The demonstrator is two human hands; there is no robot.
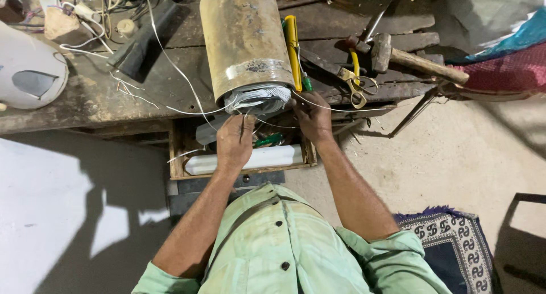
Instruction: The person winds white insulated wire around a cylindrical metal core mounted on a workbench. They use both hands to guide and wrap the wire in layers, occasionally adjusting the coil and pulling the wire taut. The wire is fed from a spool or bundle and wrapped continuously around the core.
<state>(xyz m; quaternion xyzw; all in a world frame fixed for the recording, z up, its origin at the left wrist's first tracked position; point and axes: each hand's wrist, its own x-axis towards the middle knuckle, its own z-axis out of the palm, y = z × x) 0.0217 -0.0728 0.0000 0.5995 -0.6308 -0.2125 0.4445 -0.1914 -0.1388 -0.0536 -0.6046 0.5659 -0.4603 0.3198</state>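
Observation:
A rusty metal cylinder (244, 38) lies on the worn wooden workbench (102, 95), its near end packed with white wire coils and paper (256, 99). My left hand (234, 140) sits just below that end, fingers pinched on a thin white wire. At the cylinder's right lower edge my right hand (311, 116) grips another thin white wire (352, 109) that runs off to the right. Both forearms reach up from my pale green shirt.
An open wooden drawer (181, 157) under the bench holds a white tube (250, 159). Scissors (355, 83), a hammer (409, 58) and a yellow-handled tool (292, 49) lie right of the cylinder. A white casing (28, 72) sits left. A patterned mat (455, 245) lies on the floor.

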